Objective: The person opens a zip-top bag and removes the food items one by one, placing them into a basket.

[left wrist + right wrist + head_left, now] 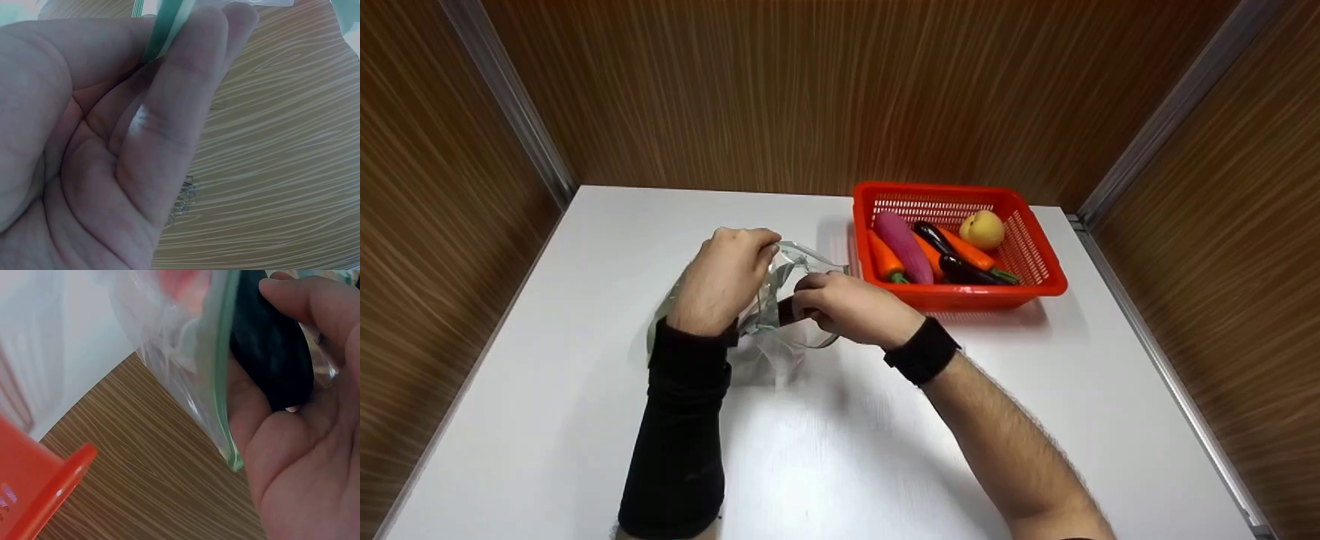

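Observation:
My left hand (750, 255) pinches the upper rim of a clear zip bag (771, 346) and holds it up off the white table (885, 450). In the left wrist view, the bag's green zip strip (164, 27) runs between the thumb and fingers of the left hand (140, 140). My right hand (814, 300) grips a dark, eggplant-like piece (785, 310) at the bag's mouth. Seen from the right wrist, the dark piece (270, 354) lies in the curled right hand (304, 455), against the bag (180, 337) and its green rim.
A red plastic basket (960, 297) stands to the right of the hands, its corner (39, 489) near my right wrist. It holds a pink-purple vegetable (904, 246), carrots (885, 259), a dark eggplant (964, 270) and a yellow peach (982, 229). Brown panelled walls enclose the table.

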